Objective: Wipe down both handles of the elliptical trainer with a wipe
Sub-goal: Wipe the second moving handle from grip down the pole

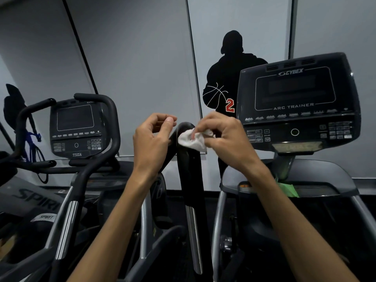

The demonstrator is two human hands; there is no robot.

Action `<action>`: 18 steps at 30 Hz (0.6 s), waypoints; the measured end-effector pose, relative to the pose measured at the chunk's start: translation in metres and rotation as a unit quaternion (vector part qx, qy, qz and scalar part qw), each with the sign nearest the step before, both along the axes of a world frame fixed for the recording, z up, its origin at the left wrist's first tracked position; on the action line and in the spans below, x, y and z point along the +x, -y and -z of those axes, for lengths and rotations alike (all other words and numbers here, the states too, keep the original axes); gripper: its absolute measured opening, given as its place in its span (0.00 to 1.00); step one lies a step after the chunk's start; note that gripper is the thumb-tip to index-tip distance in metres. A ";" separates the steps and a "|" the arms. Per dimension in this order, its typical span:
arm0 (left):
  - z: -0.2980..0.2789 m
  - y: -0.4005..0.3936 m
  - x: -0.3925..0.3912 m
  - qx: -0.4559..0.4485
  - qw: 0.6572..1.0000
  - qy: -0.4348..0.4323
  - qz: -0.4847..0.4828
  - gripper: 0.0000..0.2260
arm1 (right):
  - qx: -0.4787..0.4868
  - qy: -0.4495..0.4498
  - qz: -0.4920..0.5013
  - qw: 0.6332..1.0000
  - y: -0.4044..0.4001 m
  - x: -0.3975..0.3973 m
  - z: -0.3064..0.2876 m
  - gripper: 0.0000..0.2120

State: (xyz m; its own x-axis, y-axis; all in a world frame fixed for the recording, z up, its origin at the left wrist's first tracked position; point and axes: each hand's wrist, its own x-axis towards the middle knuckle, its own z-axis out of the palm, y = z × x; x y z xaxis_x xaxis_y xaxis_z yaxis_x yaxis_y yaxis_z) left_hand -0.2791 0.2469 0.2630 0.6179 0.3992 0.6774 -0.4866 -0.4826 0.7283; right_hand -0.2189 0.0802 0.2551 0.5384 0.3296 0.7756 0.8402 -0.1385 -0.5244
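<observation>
The wipe [192,140] looks like soft white cloth or paper, crumpled and matt, and it lies against the handle [186,159], which is black and glossy with a smooth skin. Lower down, the handle's bar [194,239] is brushed silver metal. The console [299,102] is dark plastic with a slightly shiny screen.

White wipe [192,140]; glossy black handle [188,159]; black console [299,102], white lettering; possibly green paper [288,189] below.
</observation>
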 end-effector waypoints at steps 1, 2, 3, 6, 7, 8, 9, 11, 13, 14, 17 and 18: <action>0.000 0.000 0.000 -0.001 1.000 -0.001 -0.001 0.07 | 0.018 -0.025 0.006 1.000 -0.001 0.007 -0.002 0.11; -0.001 0.001 0.001 -0.001 1.000 -0.002 -0.002 0.07 | 0.032 -0.031 0.008 0.999 -0.006 0.011 -0.006 0.08; -0.002 0.002 0.002 -0.002 1.000 -0.003 -0.001 0.07 | 0.032 -0.019 0.011 0.999 -0.013 0.009 -0.010 0.06; -0.002 0.007 0.004 -0.009 1.000 0.003 0.007 0.07 | 0.003 0.061 0.014 0.998 -0.028 -0.016 -0.008 0.13; -0.001 0.007 0.004 -0.007 1.000 0.005 0.007 0.07 | 0.000 0.078 0.008 0.997 -0.025 -0.021 -0.002 0.12; 0.000 0.007 0.003 -0.003 1.000 0.007 0.006 0.07 | 0.004 0.085 0.004 0.996 -0.019 -0.023 0.005 0.12; 0.000 0.005 0.002 -0.003 1.000 0.010 0.004 0.07 | 0.015 0.077 0.003 0.997 -0.012 -0.022 0.009 0.12; 0.000 0.001 0.000 -0.004 1.000 0.010 -0.001 0.07 | 0.035 0.040 0.012 0.999 -0.008 -0.013 0.004 0.11; -0.001 0.000 0.000 0.002 1.000 0.009 -0.006 0.08 | 0.029 0.040 0.029 0.998 -0.019 -0.008 -0.010 0.11; -0.002 0.001 0.001 0.002 1.000 0.011 -0.006 0.08 | 0.010 0.053 0.040 0.998 -0.028 -0.011 -0.015 0.12; -0.004 0.003 0.000 -0.006 1.000 0.010 -0.002 0.07 | -0.053 0.108 0.044 0.992 -0.034 -0.027 -0.008 0.14; -0.003 0.001 -0.001 -0.005 1.000 0.010 -0.002 0.06 | -0.058 0.122 0.034 0.990 -0.028 -0.028 -0.001 0.14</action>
State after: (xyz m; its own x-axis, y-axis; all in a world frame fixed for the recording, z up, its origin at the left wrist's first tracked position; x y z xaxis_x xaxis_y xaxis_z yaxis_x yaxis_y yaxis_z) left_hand -0.2798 0.2456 0.2661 0.6029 0.4084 0.6854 -0.4983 -0.4781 0.7233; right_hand -0.2474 0.1084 0.2559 0.3638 0.3946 0.8438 0.9266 -0.2464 -0.2842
